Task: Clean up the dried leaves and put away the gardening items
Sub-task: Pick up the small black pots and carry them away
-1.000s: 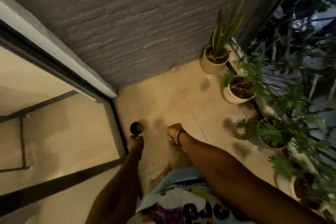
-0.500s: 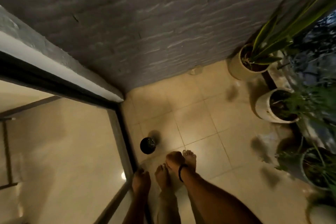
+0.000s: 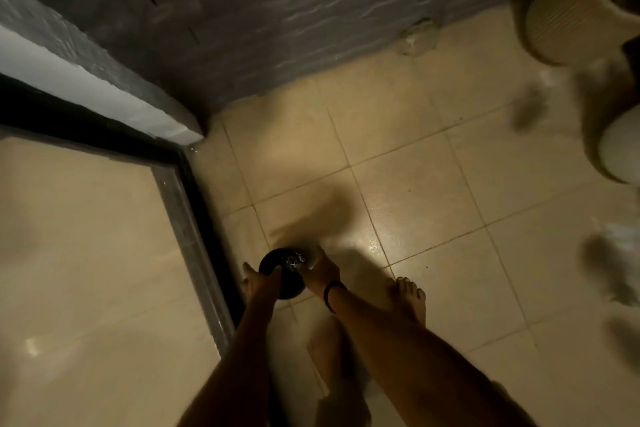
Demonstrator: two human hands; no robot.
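A small round black pot with pale specks inside stands on the beige tiled floor, close to the dark door frame. My left hand holds its left rim, thumb lying over the edge. My right hand, a dark band on its wrist, grips the right rim. Both forearms reach down from the bottom of the view. No dried leaves are plainly visible on the tiles near the pot.
A dark sliding-door frame runs along the left of the pot, and a grey brick wall stands behind. A ribbed beige planter and a white planter stand at the right. My bare foot is beside the pot.
The view has dropped much closer to the floor. Both hands, which hung apart above the black pot, have come down and now hold its rim.
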